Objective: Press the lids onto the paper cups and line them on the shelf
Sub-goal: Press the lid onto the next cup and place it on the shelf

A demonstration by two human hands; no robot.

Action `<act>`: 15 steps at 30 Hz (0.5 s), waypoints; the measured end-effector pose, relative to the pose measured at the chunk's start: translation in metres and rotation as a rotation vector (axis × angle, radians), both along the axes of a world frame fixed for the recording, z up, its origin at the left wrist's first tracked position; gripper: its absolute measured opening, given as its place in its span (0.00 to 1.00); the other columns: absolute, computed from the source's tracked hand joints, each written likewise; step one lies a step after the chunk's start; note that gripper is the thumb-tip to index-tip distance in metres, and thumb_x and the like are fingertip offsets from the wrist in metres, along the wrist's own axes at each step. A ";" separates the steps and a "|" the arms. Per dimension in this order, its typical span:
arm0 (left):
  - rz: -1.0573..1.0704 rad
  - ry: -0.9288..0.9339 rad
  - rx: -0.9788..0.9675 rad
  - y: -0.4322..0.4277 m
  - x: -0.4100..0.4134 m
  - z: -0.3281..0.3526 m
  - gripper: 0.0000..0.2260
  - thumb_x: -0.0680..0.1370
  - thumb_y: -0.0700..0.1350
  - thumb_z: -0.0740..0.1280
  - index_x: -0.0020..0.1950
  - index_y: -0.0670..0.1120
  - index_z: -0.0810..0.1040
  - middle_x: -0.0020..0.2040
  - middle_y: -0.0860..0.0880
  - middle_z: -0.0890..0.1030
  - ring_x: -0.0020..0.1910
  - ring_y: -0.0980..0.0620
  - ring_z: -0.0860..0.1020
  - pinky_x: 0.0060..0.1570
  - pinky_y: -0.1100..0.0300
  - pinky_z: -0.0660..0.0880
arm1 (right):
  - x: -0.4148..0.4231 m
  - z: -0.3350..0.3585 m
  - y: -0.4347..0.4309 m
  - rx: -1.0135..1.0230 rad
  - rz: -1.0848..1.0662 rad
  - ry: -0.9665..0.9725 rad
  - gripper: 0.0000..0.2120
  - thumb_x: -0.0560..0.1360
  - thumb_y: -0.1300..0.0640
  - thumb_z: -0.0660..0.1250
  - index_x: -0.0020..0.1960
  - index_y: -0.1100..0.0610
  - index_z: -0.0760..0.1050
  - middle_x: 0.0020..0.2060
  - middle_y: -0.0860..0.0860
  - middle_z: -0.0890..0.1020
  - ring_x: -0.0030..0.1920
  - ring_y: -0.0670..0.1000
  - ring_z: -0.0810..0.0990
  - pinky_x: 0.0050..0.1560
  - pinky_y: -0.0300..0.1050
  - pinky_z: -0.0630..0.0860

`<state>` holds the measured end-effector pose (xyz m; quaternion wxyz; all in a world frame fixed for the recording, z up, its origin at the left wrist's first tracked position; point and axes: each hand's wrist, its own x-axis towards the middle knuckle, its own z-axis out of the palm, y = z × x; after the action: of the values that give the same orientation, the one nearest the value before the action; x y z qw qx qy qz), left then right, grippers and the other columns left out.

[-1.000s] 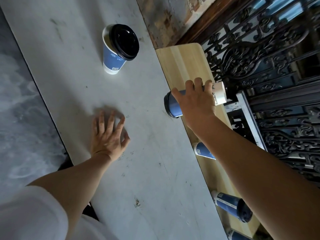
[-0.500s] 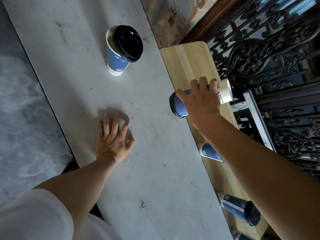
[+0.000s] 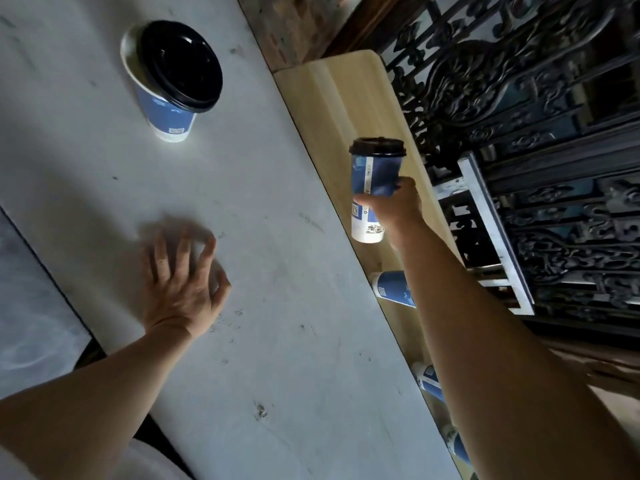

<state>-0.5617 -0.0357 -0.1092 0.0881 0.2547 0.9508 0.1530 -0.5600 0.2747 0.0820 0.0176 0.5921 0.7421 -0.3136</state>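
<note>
Cup (image 3: 375, 174) with black lid (image 3: 377, 148) is hanging over the wooden shelf (image 3: 332, 98), just past the table (image 3: 277, 237) edge; whether its base is touching the board cannot be told. Right hand (image 3: 398, 206) is gripping it low on the wall, thumb on one side and fingers wrapping the other. Row cups (image 3: 394, 289) are showing along the shelf beside the forearm, partly hidden by it. Left hand (image 3: 183, 289) is resting on the table, fingers spread and holding nothing. Second cup (image 3: 166, 112) is standing near the table's far end, its lid sitting off-centre with white rim showing on one side.

Likely faults: the low grip is leaving the lidded top free to sway, so a tilted set-down could tip the cup toward the iron grille (image 3: 519, 81) or off the narrow shelf. The forearm is crossing close to the row and could knock a cup. The off-centre lid would probably slip if that cup were lifted unpressed.
</note>
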 end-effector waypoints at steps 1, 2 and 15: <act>0.001 -0.007 -0.003 0.000 0.000 0.001 0.32 0.74 0.60 0.57 0.77 0.51 0.66 0.78 0.40 0.63 0.77 0.29 0.53 0.78 0.38 0.43 | 0.004 -0.007 0.003 0.007 -0.051 0.043 0.37 0.64 0.58 0.82 0.68 0.58 0.68 0.56 0.51 0.78 0.53 0.53 0.80 0.46 0.45 0.74; 0.001 -0.008 -0.007 0.000 0.000 0.002 0.32 0.74 0.59 0.57 0.77 0.51 0.66 0.78 0.40 0.63 0.77 0.29 0.53 0.78 0.39 0.42 | 0.008 -0.014 0.005 0.017 -0.099 0.088 0.38 0.64 0.59 0.82 0.68 0.58 0.67 0.55 0.50 0.77 0.52 0.53 0.79 0.48 0.45 0.74; 0.002 0.032 -0.037 0.001 0.000 0.005 0.30 0.75 0.59 0.56 0.76 0.49 0.69 0.76 0.39 0.66 0.75 0.28 0.57 0.77 0.37 0.47 | 0.031 -0.083 0.004 0.015 -0.596 0.507 0.34 0.62 0.61 0.82 0.59 0.43 0.69 0.43 0.40 0.81 0.41 0.37 0.79 0.45 0.34 0.72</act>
<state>-0.5614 -0.0349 -0.1039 0.0774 0.2543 0.9550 0.1313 -0.5292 0.2782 -0.0013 -0.2626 0.6856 0.5206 -0.4358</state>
